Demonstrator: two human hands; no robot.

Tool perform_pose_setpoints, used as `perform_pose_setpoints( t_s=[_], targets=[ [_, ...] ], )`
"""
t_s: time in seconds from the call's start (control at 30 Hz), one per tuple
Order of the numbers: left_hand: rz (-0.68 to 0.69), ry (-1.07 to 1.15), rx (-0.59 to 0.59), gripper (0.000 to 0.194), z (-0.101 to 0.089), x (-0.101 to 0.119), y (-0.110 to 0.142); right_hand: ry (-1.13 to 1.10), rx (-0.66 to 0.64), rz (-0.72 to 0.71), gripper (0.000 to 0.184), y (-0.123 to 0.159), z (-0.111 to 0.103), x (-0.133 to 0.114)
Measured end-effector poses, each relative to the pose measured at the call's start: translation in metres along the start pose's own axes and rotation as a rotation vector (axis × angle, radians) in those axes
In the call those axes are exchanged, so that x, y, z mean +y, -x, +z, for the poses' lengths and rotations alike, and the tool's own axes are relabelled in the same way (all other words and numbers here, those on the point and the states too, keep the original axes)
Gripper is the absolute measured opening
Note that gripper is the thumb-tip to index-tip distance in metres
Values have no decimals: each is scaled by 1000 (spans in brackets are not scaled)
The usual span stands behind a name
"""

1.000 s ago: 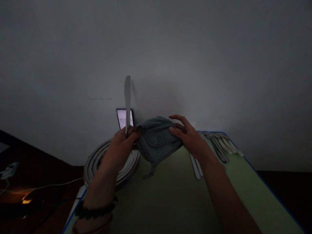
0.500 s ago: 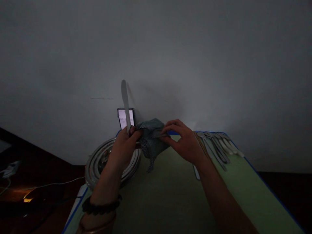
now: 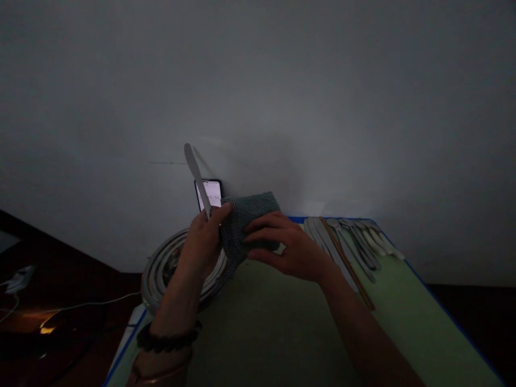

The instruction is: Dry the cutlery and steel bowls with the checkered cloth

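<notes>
In the head view, clasps a knife [image 3: 194, 168] in the left hand [image 3: 201, 239], tilted up before a lit phone [image 3: 214, 190], and pinches a grey-blue cloth [image 3: 258, 207] there too, above the table [image 3: 274, 322]. Lays the right hand [image 3: 292, 244] against the cloth with fingers bent; cannot tell whether gripping or merely touching.

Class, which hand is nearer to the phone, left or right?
The left hand: in the picture it is just below the phone. The right hand is farther off, below and to the right, at the cloth.
</notes>
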State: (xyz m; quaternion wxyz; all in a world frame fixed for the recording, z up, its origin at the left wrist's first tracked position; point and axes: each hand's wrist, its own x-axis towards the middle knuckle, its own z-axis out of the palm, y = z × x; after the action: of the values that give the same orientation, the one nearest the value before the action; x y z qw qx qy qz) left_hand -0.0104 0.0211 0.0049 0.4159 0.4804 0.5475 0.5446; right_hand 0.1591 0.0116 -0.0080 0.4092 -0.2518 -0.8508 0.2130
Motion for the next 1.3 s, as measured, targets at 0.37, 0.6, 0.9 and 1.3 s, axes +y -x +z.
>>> perform_pose_setpoints(
  t_s=[0.37,0.6,0.9,1.3],
  targets=[
    [50,65,-125,27,-3,-5,2,-514,487,669,44,2,-3,28],
    [24,-159,-203,28,-3,-6,2,-852,563,841,27,8,-27,39],
    [-85,-237,-560,47,10,-9,13,-1036,724,685,27,1,-22,37],
    [-30,-220,-590,46,27,-21,11,-1073,914,582,12,-12,22,28]
  ],
)
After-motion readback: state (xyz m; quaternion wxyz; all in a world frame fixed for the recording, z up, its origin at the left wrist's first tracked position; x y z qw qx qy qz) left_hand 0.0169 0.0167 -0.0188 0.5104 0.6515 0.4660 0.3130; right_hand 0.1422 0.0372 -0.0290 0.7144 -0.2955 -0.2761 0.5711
